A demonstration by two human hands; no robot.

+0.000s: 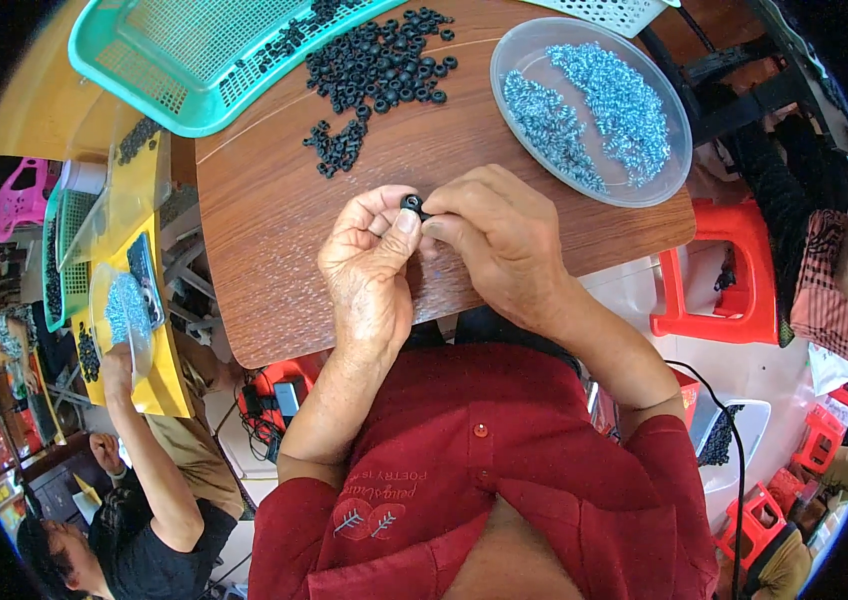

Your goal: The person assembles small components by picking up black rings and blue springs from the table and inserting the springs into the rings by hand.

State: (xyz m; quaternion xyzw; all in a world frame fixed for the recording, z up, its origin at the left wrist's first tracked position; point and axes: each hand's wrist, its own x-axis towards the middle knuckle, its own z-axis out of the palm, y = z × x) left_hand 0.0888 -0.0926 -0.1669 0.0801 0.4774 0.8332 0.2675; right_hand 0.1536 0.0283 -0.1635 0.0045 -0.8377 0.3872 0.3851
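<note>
Over the near part of the brown table (274,260), both hands meet at one small black part (411,203) with a round hole in its end. My left hand (372,265) pinches it between thumb and fingers. From the other side, my right hand (506,240) closes thumb and forefinger on its right end; those fingertips hide part of it. Beyond my hands lies a heap of black round parts (374,65), with a smaller cluster of black parts (336,150) nearer me. A clear round tray (682,150) at the right holds two piles of shiny blue small pieces (619,105).
A turquoise mesh basket (134,95) with black parts stands at the far left. Red plastic stools (754,270) are on the right. At left, a co-worker's arm (159,465) reaches to a yellow table (169,375). A black cable (739,450) hangs at right.
</note>
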